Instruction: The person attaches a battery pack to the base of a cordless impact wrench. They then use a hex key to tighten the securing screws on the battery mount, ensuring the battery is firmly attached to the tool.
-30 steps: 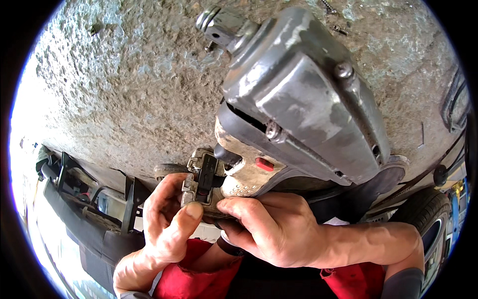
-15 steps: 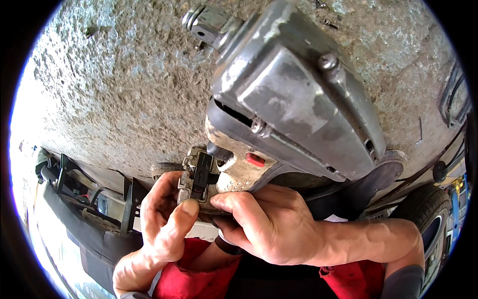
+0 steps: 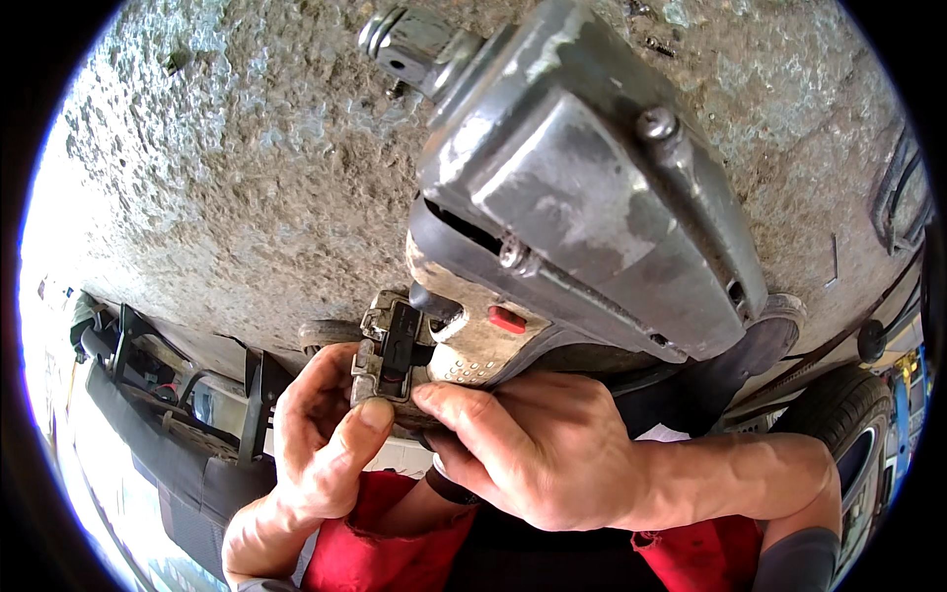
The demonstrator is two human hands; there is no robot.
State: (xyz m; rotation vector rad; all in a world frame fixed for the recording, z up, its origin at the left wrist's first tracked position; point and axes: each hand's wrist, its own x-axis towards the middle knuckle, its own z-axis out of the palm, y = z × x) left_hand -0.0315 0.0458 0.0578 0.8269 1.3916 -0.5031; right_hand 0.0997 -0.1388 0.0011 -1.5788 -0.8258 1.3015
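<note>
An impact wrench [image 3: 582, 187] with a worn grey metal head lies before me, its square drive [image 3: 414, 49] toward the upper left. Its dirty beige handle carries a red button [image 3: 507, 319]. At the handle's lower left end is a pale, notched bracket-like end [image 3: 367, 372] with a black insert [image 3: 400, 345]. My left hand [image 3: 330, 434] pinches this end between thumb and fingers. My right hand [image 3: 547, 449] is closed around the handle's underside, with its thumb or forefinger pressed beside the left thumb. Its other fingertips are hidden.
The rough, pitted work surface [image 3: 227, 187] spreads behind the tool, with small screws [image 3: 659, 46] on it. A black-cushioned seat or frame [image 3: 187, 454] stands at the lower left. A tyre [image 3: 838, 405] is at the right, and a coiled cable [image 3: 898, 197] lies above it.
Both hands keep their grip on the impact wrench. The tool and hands have shifted only very slightly.
</note>
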